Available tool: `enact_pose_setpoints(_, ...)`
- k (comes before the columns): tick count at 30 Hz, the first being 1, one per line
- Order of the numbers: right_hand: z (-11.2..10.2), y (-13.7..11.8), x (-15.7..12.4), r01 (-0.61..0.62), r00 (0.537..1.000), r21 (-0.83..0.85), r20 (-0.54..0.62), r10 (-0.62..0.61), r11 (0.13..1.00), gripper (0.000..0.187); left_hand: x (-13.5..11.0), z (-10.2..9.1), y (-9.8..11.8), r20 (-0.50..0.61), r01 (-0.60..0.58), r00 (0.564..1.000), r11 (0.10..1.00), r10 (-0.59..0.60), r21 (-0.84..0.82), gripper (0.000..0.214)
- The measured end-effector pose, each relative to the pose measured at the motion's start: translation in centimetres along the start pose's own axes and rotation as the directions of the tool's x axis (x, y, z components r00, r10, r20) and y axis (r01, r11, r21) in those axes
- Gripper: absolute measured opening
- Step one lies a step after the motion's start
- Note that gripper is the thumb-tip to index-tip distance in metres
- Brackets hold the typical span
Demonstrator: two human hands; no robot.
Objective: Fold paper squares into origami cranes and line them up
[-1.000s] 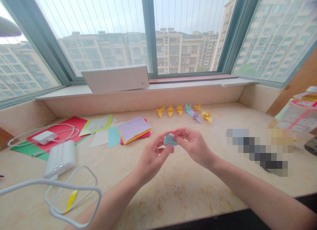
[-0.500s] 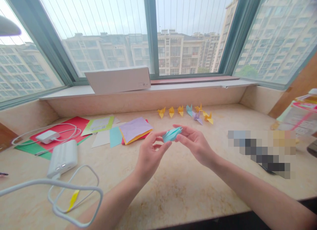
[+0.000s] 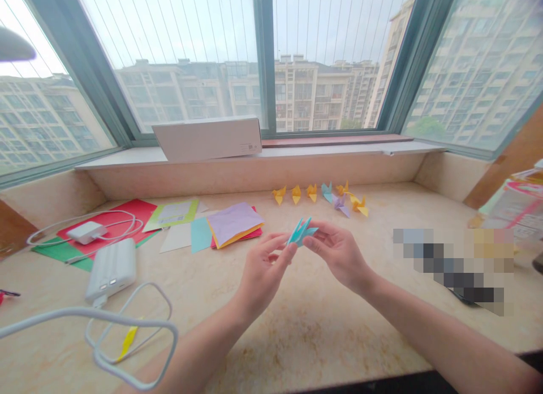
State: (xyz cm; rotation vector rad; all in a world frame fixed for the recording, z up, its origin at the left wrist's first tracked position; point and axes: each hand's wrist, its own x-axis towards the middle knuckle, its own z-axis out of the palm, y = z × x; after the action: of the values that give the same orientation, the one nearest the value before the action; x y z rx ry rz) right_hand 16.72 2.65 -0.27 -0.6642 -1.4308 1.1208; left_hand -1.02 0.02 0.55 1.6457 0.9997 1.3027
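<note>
Teal paper figure held between both hands above the counter

Both of the person's hands are raised over the pale stone counter [image 3: 322,332], in front of the bay window. The left hand [image 3: 263,272] has thumb and forefinger closed on the lower left end of a small teal folded paper figure [image 3: 302,232]. The right hand [image 3: 339,255] pinches the figure's right side between thumb and fingertips. The figure sits between the two hands, clear of the counter, its points turned upward.

Further back, near the wall, a row of small folded paper figures [image 3: 320,195] stands on the counter, mostly yellow, with one teal and one lilac among them. To the left of the hands lies a loose stack of coloured paper sheets [image 3: 233,224], lilac uppermost. Beyond it, a red sheet [image 3: 123,210] carries a white charger [image 3: 87,231] with coiled lead. A white power bank [image 3: 112,266] rests nearer, and a thick white cable [image 3: 127,323] loops from it across the near left. A long white box [image 3: 207,139] leans on the window sill
</note>
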Motion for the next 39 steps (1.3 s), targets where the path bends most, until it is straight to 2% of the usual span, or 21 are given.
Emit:
enact_pose_setpoints(4,-0.1,-0.1,0.0,0.007,1.0,-0.077,-0.016,-0.009,0.997,0.03,-0.2,0.2,0.0,0.023,-0.066,0.998,0.995,0.065,0.075,0.032)
enact_pose_setpoints(8,-0.1,-0.1,0.1,-0.015,0.999,-0.095,-0.043,0.01,0.995,0.029,-0.4,0.4,0.0,0.051,-0.087,0.995,0.991,0.082,0.105,0.037)
enact_pose_setpoints(14,0.0,0.3,-0.2,0.001,0.999,-0.057,-0.042,-0.003,0.998,0.033,-0.3,0.6,-0.3,0.076,-0.017,0.997,0.998,0.012,0.053,0.03)
enact_pose_setpoints(21,0.5,0.1,-0.6,0.04,0.999,-0.109,-0.004,-0.04,0.993,0.026,-0.2,0.6,-1.0,0.063,0.005,0.998,0.999,-0.008,0.05,0.027)
enact_pose_setpoints(31,0.8,-0.7,-0.8,0.072,0.995,-0.251,0.083,-0.052,0.965,0.029,0.1,0.3,-1.0,-0.043,0.077,0.996,0.996,-0.074,0.054,0.027)
enact_pose_setpoints(35,0.7,-0.3,-0.7,0.01,0.999,-0.167,0.053,-0.001,0.986,0.035,0.0,0.4,-0.8,-0.052,0.099,0.994,0.994,-0.097,0.036,0.028)
enact_pose_setpoints(39,0.6,0.2,-0.5,-0.036,0.999,-0.05,-0.022,0.035,0.998,0.045,-0.1,0.6,-0.4,-0.012,0.111,0.994,0.994,-0.111,0.002,0.028)
